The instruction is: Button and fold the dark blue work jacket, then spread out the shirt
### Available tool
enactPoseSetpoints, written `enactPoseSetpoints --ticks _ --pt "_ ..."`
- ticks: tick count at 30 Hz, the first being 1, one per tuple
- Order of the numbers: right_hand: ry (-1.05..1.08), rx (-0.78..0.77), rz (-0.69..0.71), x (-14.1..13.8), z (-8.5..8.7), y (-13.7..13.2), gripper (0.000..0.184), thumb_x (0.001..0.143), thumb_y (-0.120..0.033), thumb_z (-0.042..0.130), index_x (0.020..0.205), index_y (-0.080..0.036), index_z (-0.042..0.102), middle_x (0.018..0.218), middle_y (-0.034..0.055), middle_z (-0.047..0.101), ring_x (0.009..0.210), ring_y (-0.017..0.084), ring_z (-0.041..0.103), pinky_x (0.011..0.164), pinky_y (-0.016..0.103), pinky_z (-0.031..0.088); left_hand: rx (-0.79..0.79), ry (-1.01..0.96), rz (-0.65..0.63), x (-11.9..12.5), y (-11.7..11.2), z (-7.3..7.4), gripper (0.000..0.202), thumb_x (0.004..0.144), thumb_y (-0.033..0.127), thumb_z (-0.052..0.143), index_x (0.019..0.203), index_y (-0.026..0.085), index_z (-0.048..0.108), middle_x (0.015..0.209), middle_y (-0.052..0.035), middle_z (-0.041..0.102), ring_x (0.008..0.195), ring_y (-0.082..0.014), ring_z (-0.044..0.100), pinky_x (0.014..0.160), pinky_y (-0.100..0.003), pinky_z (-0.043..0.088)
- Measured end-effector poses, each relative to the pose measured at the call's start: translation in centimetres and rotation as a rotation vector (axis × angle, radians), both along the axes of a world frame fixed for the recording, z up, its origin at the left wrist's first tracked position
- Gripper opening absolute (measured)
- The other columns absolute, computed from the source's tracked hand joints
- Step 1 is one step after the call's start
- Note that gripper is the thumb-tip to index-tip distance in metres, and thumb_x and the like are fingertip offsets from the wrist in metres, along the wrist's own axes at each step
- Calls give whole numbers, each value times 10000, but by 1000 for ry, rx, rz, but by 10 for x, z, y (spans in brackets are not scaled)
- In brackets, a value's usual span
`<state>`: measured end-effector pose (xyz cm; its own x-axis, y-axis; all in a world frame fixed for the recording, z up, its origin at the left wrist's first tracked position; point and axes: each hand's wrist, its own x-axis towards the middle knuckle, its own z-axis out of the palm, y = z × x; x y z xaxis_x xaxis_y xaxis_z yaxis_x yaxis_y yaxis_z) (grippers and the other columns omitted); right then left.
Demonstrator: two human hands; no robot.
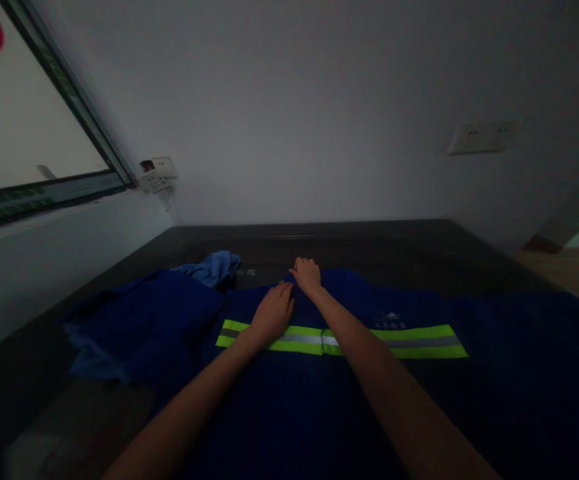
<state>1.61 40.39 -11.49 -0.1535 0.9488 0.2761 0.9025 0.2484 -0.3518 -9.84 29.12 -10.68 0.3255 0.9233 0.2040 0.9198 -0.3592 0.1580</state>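
Observation:
A dark blue work jacket (379,297) lies spread out, front side up, with a yellow-green and silver reflective band (424,343) across the chest and a small white print above it. My left hand (274,310) rests flat on the jacket front just above the band, fingers pointing toward the collar. Slightly farther away, my right hand (307,275) is closed at the collar edge, its fingers curled on the cloth. The two hands are close together near the neck opening. Some of the collar is hidden beneath them.
The jacket lies on a dark table (399,247) against a pale wall. Left of it is a crumpled blue garment (169,320) with lighter blue cloth (215,267) behind. Sockets (157,175) are in the left corner, and another socket plate (486,137) is on the right.

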Motion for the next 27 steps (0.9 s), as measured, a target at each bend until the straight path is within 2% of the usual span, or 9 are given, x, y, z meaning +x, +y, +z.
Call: enactPoseSetpoints --ticks 3,6,8,11,13,16,19,21,27 --pt "13 5 -2 4 11 -6 266 944 -342 411 1056 -166 576 1093 131 615 1029 245 532 819 360 430 -4 70 103 -17 10 -5 447 936 246 327 1348 97 415 1422 -146 418 1337 -250 347 1102 -438 275" --pt "30 51 42 6 19 -22 335 967 -332 332 1161 -170 551 1201 129 567 1100 229 502 870 347 420 -34 109 121 -24 13 -13 471 937 278 342 1377 114 383 1455 -133 368 1359 -258 304 1096 -446 276" --pt "33 74 121 5 17 -37 384 969 -319 313 1246 -146 515 1286 137 525 1193 227 450 956 358 378 -29 117 124 -23 12 -16 481 938 290 344 1386 117 371 1470 -127 341 1371 -256 278 1099 -445 269" --pt "-14 48 227 4 2 -55 451 967 -319 305 1332 -97 452 1401 151 436 1315 252 335 1060 425 275 -50 96 120 -24 13 -12 462 940 294 345 1371 135 393 1458 -117 369 1361 -246 301 1092 -442 275" --pt "-57 19 249 5 -9 -62 471 964 -326 307 1364 -105 421 1447 137 381 1347 267 289 1084 472 224 -31 64 132 -33 18 -6 411 948 275 324 1325 170 448 1383 -102 481 1297 -231 409 1083 -448 277" --pt "-82 -4 252 8 -18 -64 479 962 -341 307 1390 -145 395 1467 113 354 1356 266 280 1093 490 195 34 21 186 -58 28 3 314 929 245 365 1157 198 575 1175 -94 635 1108 -225 566 1033 -439 328" --pt "-76 2 255 9 -19 -62 487 961 -351 303 1399 -154 384 1471 104 348 1359 261 277 1095 488 192 -49 -70 126 -84 38 9 204 846 261 516 998 190 631 1049 -84 665 968 -221 611 880 -344 443" --pt "-70 1 252 9 -19 -61 493 960 -354 304 1403 -151 377 1473 102 343 1357 261 280 1096 488 192 -109 -127 87 -96 43 13 174 816 292 552 924 192 646 948 -54 682 887 -203 624 793 -292 466" --pt "-44 -2 255 8 -20 -60 500 957 -346 316 1422 -165 341 1482 88 327 1353 246 293 1099 465 200 -119 -137 199 -105 58 19 303 860 371 449 773 161 648 759 -45 682 741 -187 633 665 -261 458"
